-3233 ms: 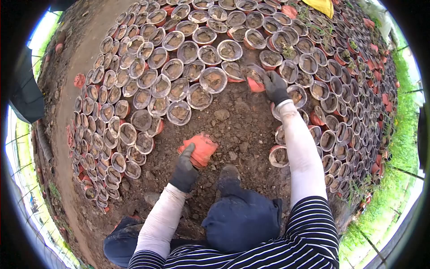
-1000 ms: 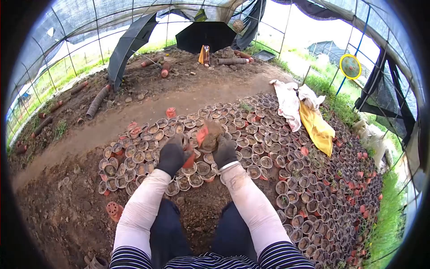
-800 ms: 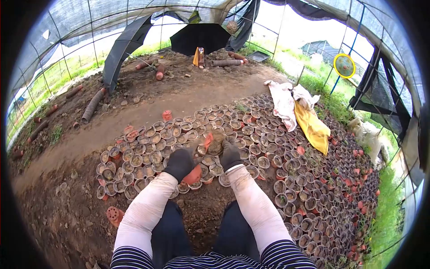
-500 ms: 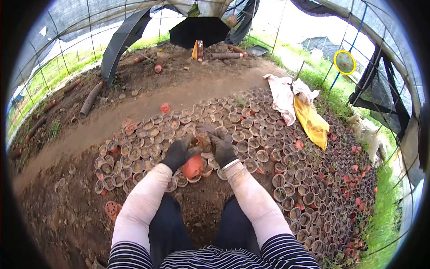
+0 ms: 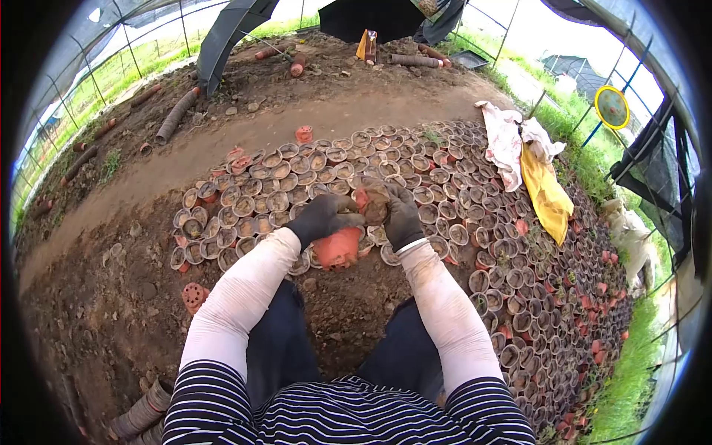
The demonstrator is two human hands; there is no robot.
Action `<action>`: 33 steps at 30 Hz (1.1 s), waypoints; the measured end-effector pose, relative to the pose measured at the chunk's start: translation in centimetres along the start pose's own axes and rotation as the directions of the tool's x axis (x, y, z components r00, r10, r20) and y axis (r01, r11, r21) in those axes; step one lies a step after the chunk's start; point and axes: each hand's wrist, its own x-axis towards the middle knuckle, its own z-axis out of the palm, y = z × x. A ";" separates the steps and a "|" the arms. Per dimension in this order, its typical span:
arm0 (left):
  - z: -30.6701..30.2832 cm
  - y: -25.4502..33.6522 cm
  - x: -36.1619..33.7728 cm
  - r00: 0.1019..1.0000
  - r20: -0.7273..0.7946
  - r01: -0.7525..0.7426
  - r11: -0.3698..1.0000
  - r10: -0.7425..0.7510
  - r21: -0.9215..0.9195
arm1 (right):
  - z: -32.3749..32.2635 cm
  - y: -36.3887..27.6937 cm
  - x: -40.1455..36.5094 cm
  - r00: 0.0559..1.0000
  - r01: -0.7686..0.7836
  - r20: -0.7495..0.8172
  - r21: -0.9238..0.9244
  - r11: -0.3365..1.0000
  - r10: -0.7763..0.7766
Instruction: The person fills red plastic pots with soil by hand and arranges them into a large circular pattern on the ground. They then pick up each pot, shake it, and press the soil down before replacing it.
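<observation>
Both my hands wear dark, dirty gloves and meet over a bed of small round plant pots (image 5: 278,200) packed with soil. My right hand (image 5: 403,215) is closed around a soil-caked pot (image 5: 376,203), with reddish-orange showing on its left side. From the left, my left hand (image 5: 322,217) reaches the same pot, its thumb and fingers bent against the near edge. Glove and dirt hide the exact contact. Just below my left hand, a larger orange-red pot (image 5: 337,248) lies tilted on the other pots.
An upturned orange pot with holes (image 5: 195,297) lies on bare soil at left. Stacked pots (image 5: 137,415) lie lower left. White cloth (image 5: 502,144) and a yellow sack (image 5: 546,196) cover pots at right. Dark umbrellas (image 5: 231,41) stand beyond the dirt path (image 5: 222,141).
The view has tilted down and shifted left, so the scene sits higher and further right. My hands stay together at the soil-caked pot, which now shows more of its reddish side.
</observation>
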 end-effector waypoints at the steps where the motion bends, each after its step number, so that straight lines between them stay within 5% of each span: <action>1: 0.1 0.2 0.2 0.999 0.010 0.045 0.998 -0.045 0.033 | -0.1 -0.3 -0.3 1.000 0.011 0.016 -0.036 0.999 -0.010; 6: 0.2 0.7 0.3 0.994 0.022 0.104 0.989 -0.107 0.104 | -0.3 0.1 -0.6 1.000 0.017 -0.004 -0.160 0.987 -0.018; 9: 0.6 0.8 0.1 0.985 -0.016 0.165 0.908 -0.172 0.385 | 1.8 -1.0 -1.4 0.996 -0.031 -0.092 -0.093 0.995 0.022; 16: 0.4 -3.4 0.2 0.980 -0.181 0.108 0.982 -0.079 0.157 | 0.2 -2.4 -1.1 0.992 0.101 -0.052 -0.257 0.961 -0.119; 19: 0.4 -2.9 0.1 0.974 -0.186 0.161 0.975 -0.132 0.151 | -0.6 -3.8 -0.9 0.993 0.059 0.115 -0.427 0.902 -0.010; 23: -0.8 -0.8 0.0 0.968 -0.124 0.240 0.945 -0.217 0.220 | 0.9 -4.1 -1.5 0.925 -0.029 0.352 -0.306 0.952 0.141; 26: 0.1 -0.6 -0.1 0.980 -0.117 0.193 0.928 -0.163 0.318 | 3.1 -4.6 -2.0 0.932 0.184 0.359 -0.380 0.907 -0.038; 27: 0.4 -0.5 -0.2 0.984 -0.120 0.165 0.922 -0.131 0.349 | -0.5 -1.0 -0.3 0.984 0.112 0.178 -0.580 0.807 -0.008; 30: 0.6 -0.8 -0.2 0.985 -0.127 0.159 0.911 -0.119 0.381 | -0.5 -4.5 -0.7 0.963 -0.146 0.163 -0.362 0.921 0.217; 33: 0.9 -0.6 -0.4 0.986 -0.117 0.154 0.892 -0.115 0.424 | -0.7 -4.8 -0.5 0.976 0.012 0.181 -0.607 0.795 0.123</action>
